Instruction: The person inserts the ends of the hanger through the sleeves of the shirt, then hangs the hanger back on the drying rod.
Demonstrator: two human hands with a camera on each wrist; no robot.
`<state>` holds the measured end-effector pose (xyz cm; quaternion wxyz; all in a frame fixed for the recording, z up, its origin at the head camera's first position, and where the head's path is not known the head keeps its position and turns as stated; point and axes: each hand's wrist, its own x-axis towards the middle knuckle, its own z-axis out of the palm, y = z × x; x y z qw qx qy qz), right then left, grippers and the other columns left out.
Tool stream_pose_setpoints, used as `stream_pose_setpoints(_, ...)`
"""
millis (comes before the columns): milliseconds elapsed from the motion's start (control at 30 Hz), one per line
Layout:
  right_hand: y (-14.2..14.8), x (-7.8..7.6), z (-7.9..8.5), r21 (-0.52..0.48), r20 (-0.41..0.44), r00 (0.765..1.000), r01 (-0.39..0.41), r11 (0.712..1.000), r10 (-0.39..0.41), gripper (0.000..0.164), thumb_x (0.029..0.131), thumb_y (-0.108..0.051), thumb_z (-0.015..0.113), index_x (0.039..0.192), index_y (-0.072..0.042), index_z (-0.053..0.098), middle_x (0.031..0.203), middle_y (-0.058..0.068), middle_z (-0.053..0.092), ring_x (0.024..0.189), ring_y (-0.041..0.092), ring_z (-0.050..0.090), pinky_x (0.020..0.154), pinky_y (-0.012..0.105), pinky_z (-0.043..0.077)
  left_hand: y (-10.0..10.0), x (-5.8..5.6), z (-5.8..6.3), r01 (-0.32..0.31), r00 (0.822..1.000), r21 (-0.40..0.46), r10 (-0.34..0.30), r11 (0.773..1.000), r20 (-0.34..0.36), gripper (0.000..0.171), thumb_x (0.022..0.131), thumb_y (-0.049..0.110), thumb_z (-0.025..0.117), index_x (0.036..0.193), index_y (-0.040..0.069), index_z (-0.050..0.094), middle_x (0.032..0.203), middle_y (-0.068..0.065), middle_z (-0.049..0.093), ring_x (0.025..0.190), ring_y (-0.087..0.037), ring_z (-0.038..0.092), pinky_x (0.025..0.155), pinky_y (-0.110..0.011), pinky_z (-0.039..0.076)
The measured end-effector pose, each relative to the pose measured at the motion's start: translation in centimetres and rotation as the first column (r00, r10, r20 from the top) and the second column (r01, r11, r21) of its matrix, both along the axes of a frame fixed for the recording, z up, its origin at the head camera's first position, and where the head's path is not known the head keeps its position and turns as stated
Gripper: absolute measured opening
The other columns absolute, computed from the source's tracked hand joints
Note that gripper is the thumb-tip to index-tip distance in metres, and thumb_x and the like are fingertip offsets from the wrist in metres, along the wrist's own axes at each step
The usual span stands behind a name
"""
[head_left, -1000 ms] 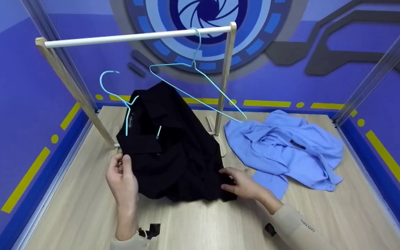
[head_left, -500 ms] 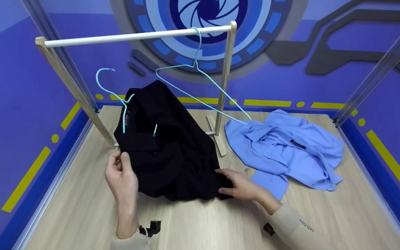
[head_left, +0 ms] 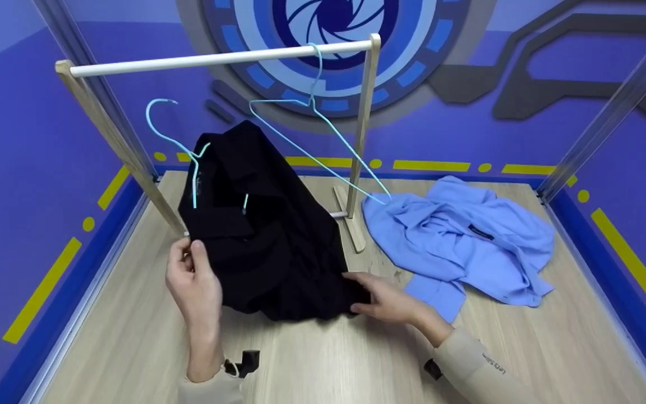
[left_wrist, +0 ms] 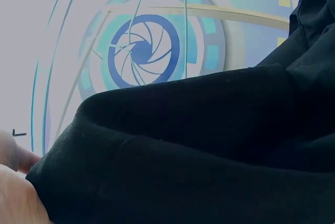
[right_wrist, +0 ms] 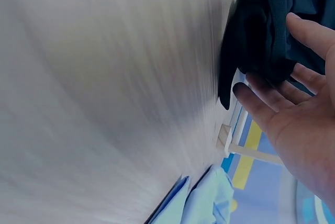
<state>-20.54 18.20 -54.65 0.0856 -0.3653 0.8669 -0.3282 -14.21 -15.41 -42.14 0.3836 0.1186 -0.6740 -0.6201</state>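
A black collared shirt (head_left: 300, 241) is tilted up in front of the person, its collar toward the rack. Inside its neck sits a light-blue hanger (head_left: 193, 151), whose hook sticks out at the upper left, off the rail; cloth hides most of its frame. At the shirt's left edge, the left hand (head_left: 197, 286) pinches the fabric between thumb and fingers. The right hand (head_left: 390, 298) touches the lower right side. In the right wrist view, the right hand's fingers (right_wrist: 261, 101) are fairly straight against the dark cloth, with the thumb apart from them.
A rack with a white rail (head_left: 211, 60) and wooden posts stands behind the shirt. Another light-blue hanger (head_left: 334, 129) hangs near the rail's right end. A crumpled blue shirt (head_left: 469, 241) lies on the wooden table (head_left: 323, 365) at right. Patterned walls enclose the back and sides.
The black shirt and its hanger have moved up and to the left, with both hands shifting slightly the same way. The hanger on the rail has swung a little. The blue shirt stays put.
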Motion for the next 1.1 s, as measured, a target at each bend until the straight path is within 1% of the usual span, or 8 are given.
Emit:
stream_pose_setpoints(167, 0.0, 0.0, 0.0, -0.016, 0.029, 0.999, -0.02, 1.0, 0.02, 0.065, 0.096, -0.015, 0.073, 0.152, -0.001, 0.044, 0.152, 0.015, 0.049, 0.141, 0.032, 0.044, 0.115, 0.049, 0.034, 0.0, 0.1, 0.2, -0.025, 1.0, -0.017, 0.024, 1.0, -0.02, 0.021, 0.107, 0.007, 0.054, 0.11, -0.012, 0.061, 0.084, -0.007, 0.058, 0.061, -0.008, 0.045, 0.055, -0.021, 0.035)
stream_pose_setpoints(367, 0.0, 0.0, 0.1, -0.022, 0.056, 0.998, -0.026, 0.999, 0.027, 0.068, 0.097, -0.013, 0.072, 0.155, 0.0, 0.039, 0.155, 0.017, 0.044, 0.143, 0.033, 0.04, 0.116, 0.049, 0.031, 0.1, 0.0, 0.7, -0.041, 0.998, -0.034, 0.039, 0.999, -0.045, 0.022, 0.106, 0.007, 0.054, 0.109, -0.013, 0.061, 0.086, -0.007, 0.058, 0.062, -0.008, 0.047, 0.057, -0.021, 0.037)
stream_pose_setpoints(500, 0.1, 0.0, 0.0, -0.021, 0.049, 0.998, -0.044, 0.999, 0.045, 0.069, 0.097, -0.013, 0.072, 0.155, 0.0, 0.038, 0.156, 0.017, 0.044, 0.141, 0.034, 0.043, 0.113, 0.051, 0.036, 0.3, 0.0, 0.9, -0.051, 0.997, -0.041, 0.048, 0.998, -0.06, 0.022, 0.106, 0.007, 0.055, 0.109, -0.014, 0.061, 0.088, -0.007, 0.06, 0.067, -0.01, 0.051, 0.06, -0.02, 0.04)
stream_pose_setpoints(633, 0.1, 0.1, -0.2, -0.028, 0.06, 0.996, -0.057, 0.998, 0.058, 0.068, 0.097, -0.01, 0.071, 0.155, 0.001, 0.038, 0.155, 0.017, 0.045, 0.138, 0.034, 0.046, 0.108, 0.05, 0.043, 0.5, 0.0, 1.2, -0.041, 0.996, -0.05, 0.037, 0.998, -0.083, 0.023, 0.106, 0.008, 0.055, 0.11, -0.014, 0.061, 0.092, -0.008, 0.061, 0.073, -0.012, 0.054, 0.066, -0.021, 0.043)
stream_pose_setpoints(800, 0.1, 0.0, -0.3, -0.056, 0.072, 0.995, -0.068, 0.996, 0.072, 0.067, 0.096, -0.007, 0.071, 0.153, 0.006, 0.038, 0.152, 0.022, 0.046, 0.137, 0.036, 0.047, 0.106, 0.049, 0.046, 0.7, -0.1, 1.6, -0.03, 0.994, -0.063, 0.023, 0.998, -0.104, 0.022, 0.106, 0.008, 0.055, 0.11, -0.013, 0.062, 0.094, -0.009, 0.061, 0.077, -0.013, 0.056, 0.068, -0.021, 0.043)
stream_pose_setpoints(933, 0.3, 0.1, -0.4, -0.055, 0.067, 0.995, -0.067, 0.996, 0.071, 0.065, 0.097, -0.012, 0.071, 0.152, 0.006, 0.04, 0.151, 0.022, 0.047, 0.135, 0.037, 0.049, 0.105, 0.049, 0.046, 0.8, -0.2, 1.8, -0.015, 0.992, -0.069, 0.006, 0.998, -0.129, 0.021, 0.106, 0.007, 0.055, 0.11, -0.012, 0.063, 0.093, -0.01, 0.061, 0.076, -0.013, 0.055, 0.067, -0.021, 0.043)
stream_pose_setpoints(1100, 0.3, 0.1, -0.1, -0.015, 0.049, 0.997, -0.05, 0.999, 0.051, 0.064, 0.097, -0.017, 0.072, 0.151, 0.003, 0.044, 0.149, 0.018, 0.051, 0.132, 0.033, 0.052, 0.103, 0.046, 0.048, 0.9, -0.4, 2.1, -0.007, 0.99, -0.076, -0.004, 0.997, -0.144, 0.021, 0.106, 0.007, 0.055, 0.109, -0.013, 0.063, 0.091, -0.009, 0.061, 0.075, -0.013, 0.055, 0.067, -0.021, 0.043)
